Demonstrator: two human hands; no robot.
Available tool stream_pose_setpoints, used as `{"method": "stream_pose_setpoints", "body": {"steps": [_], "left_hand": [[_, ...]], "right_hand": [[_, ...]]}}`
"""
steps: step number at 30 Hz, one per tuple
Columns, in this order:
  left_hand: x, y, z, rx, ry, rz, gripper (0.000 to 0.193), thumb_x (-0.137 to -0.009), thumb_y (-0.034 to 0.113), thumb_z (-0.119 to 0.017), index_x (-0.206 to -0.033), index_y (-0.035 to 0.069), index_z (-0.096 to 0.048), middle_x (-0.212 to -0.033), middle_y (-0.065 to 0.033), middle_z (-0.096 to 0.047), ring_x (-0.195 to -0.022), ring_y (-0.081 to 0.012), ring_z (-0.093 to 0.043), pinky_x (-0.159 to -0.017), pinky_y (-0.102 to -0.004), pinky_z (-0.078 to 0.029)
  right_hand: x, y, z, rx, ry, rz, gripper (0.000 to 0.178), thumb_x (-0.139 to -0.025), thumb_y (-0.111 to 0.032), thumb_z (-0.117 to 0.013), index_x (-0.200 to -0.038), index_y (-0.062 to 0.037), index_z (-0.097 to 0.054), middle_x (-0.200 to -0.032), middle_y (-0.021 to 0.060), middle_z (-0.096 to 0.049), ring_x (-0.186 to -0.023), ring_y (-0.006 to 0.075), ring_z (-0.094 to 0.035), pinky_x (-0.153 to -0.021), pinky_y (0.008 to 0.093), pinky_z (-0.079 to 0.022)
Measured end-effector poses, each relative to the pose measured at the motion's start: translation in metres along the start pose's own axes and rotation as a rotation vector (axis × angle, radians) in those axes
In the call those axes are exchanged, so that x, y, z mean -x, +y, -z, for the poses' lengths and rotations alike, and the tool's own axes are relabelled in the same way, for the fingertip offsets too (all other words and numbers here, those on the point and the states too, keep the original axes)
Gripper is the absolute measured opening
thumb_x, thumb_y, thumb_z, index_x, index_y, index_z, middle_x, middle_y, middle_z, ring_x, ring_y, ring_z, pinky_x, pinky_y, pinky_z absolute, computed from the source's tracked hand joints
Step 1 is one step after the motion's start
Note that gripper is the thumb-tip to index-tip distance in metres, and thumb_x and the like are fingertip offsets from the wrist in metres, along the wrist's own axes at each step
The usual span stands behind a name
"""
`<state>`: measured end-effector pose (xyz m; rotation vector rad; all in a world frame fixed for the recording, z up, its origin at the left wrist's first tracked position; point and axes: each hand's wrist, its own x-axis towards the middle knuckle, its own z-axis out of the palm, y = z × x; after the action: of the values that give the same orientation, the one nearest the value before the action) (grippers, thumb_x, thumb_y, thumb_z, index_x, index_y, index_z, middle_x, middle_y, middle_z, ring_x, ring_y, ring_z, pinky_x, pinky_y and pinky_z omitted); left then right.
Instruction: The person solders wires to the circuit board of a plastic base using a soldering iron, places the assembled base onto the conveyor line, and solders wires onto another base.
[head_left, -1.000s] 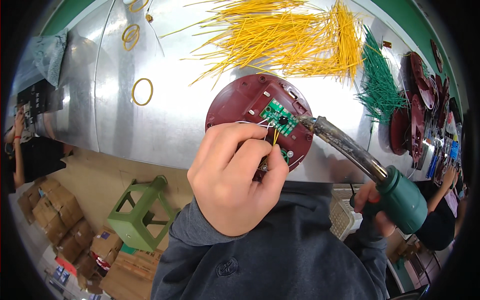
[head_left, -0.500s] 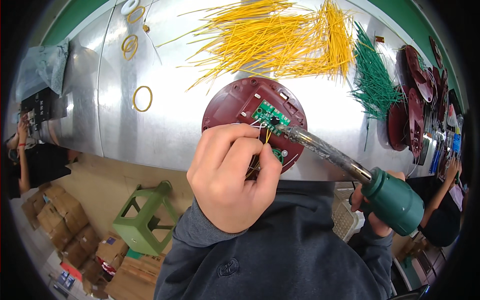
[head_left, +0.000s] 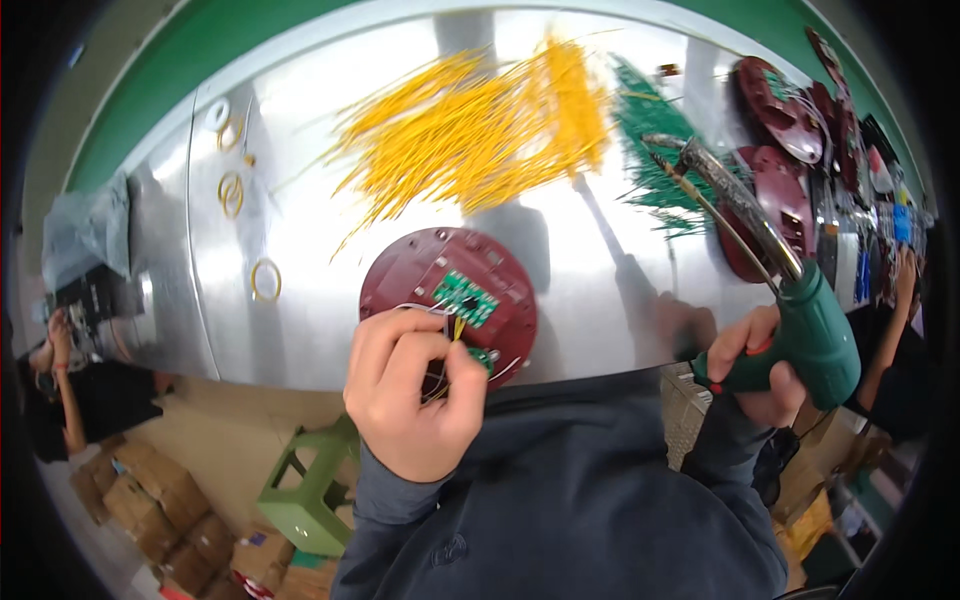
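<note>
A round maroon plastic housing [head_left: 400,272] rests near the front edge of the metal table, with a small green circuit board [head_left: 480,305] inside it. My left hand [head_left: 412,395] is closed over the housing's near side, thumb and fingertips pinching thin yellow wires [head_left: 459,328] at the board's lower edge. A white wire runs by the same fingertips. To the right, my right hand [head_left: 752,365] grips the handle of a green soldering gun [head_left: 825,335]. Its metal tip is raised away from the board, in front of a bundle of green wires [head_left: 665,195].
A large spread of yellow wires [head_left: 470,135] lies beyond the housing. More maroon housings [head_left: 775,205] are stacked at the right. Yellow rings [head_left: 265,280] lie on the left. A green stool [head_left: 310,495] and cardboard boxes [head_left: 165,500] stand on the floor. Other people work at both sides.
The soldering gun's tip has lifted off the circuit board and swung up and to the right. My left hand keeps its pinch on the wires. The whole view has shifted.
</note>
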<state>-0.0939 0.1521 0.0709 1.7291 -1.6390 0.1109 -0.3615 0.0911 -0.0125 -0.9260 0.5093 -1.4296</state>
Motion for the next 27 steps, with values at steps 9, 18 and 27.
{"method": "stream_pose_setpoints", "body": {"steps": [9, 18, 27], "left_hand": [[0.056, 0.003, 0.034, -0.244, 0.116, 0.281, 0.018, -0.067, -0.005, -0.065, -0.084, 0.0, -0.062, -0.088, -0.0148, -0.064, -0.081, -0.033, -0.061, -0.078, -0.0418, -0.048], [0.031, 0.031, -0.023, -0.341, -0.212, -0.031, 0.027, -0.071, 0.006, -0.068, -0.098, 0.011, -0.068, -0.101, -0.0017, -0.063, -0.097, -0.0198, -0.06, -0.097, -0.0432, -0.033], [0.033, 0.003, -0.073, -0.155, -0.22, -0.098, 0.017, -0.072, 0.007, -0.069, -0.088, 0.012, -0.068, -0.08, 0.0003, -0.059, -0.08, -0.0195, -0.057, -0.078, -0.036, -0.039]], "right_hand": [[-0.003, 0.027, -0.022, -0.086, -0.009, -0.208, 0.038, -0.077, -0.03, -0.059, -0.089, 0.0027, -0.044, -0.066, 0.0203, -0.054, -0.046, 0.0266, -0.052, -0.043, 0.0351, -0.045], [-0.004, 0.039, -0.042, -0.107, -0.007, -0.203, 0.036, -0.077, -0.029, -0.059, -0.09, 0.0019, -0.046, -0.07, 0.0206, -0.055, -0.049, 0.0266, -0.054, -0.045, 0.036, -0.048], [0.001, 0.042, -0.048, -0.082, 0.017, -0.253, 0.034, -0.079, -0.029, -0.057, -0.09, 0.0005, -0.046, -0.072, 0.019, -0.057, -0.053, 0.0248, -0.056, -0.051, 0.0356, -0.048]]}}
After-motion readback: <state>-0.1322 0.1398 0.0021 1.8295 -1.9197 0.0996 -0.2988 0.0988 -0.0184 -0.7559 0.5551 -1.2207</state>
